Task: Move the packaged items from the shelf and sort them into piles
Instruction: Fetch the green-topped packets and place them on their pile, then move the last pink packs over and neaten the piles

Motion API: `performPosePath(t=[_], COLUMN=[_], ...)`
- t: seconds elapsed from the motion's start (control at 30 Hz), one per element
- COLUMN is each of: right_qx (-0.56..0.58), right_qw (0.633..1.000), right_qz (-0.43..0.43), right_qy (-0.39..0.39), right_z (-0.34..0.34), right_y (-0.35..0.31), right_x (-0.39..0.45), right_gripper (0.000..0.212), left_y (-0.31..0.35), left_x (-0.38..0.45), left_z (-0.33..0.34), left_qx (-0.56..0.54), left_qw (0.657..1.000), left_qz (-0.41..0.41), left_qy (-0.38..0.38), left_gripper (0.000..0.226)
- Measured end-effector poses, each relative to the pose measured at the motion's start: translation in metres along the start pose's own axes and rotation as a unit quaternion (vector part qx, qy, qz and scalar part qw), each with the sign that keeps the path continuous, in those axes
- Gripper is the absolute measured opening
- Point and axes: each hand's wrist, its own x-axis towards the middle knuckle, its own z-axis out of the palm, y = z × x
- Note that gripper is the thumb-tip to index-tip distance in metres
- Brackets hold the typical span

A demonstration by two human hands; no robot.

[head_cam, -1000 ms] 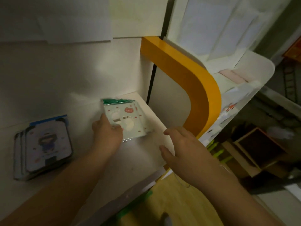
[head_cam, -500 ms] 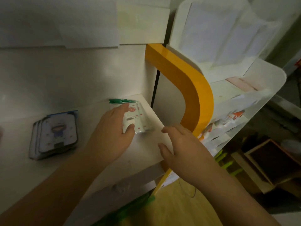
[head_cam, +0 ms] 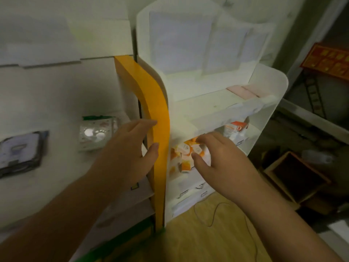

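Reaching mid-frame, the open right hand [head_cam: 222, 159] should pinch one small orange-and-white carton [head_cam: 184, 148] cleanly; the left hand [head_cam: 130, 148] hovers empty, lower left.

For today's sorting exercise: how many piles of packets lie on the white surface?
2: a blue-edged pile at far left, and a green-topped pile beside the left hand.

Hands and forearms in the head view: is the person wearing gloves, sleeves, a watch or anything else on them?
Nothing worn shows. The left hand and right hand are both bare, with no gloves, rings or watch visible. Both forearms are uncovered as far as the frame's lower edge, with no sleeve cuffs, bands or markings. The picture is dim and a little blurred, so small details could be missed.
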Motion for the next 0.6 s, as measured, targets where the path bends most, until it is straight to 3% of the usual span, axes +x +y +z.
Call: performPosePath(t=[0.37, 0.6], right_qx=[0.0, 0.01], right_qw=[0.997, 0.99], right_qz=[0.079, 0.137], right_qy=[0.016, 0.029], right_z=[-0.04, -0.048], right_y=[0.116, 0.171], right_x=[-0.06, -0.068], right_gripper=[0.044, 0.044], left_y=[0.107, 0.14], left_x=[0.025, 0.071], left_z=[0.076, 0.118], left_qx=[0.0, -0.031], left_qw=[1.0, 0.997], left_qz=[-0.008, 0.01], left_qy=[-0.023, -0.063], left_gripper=[0.053, 0.052])
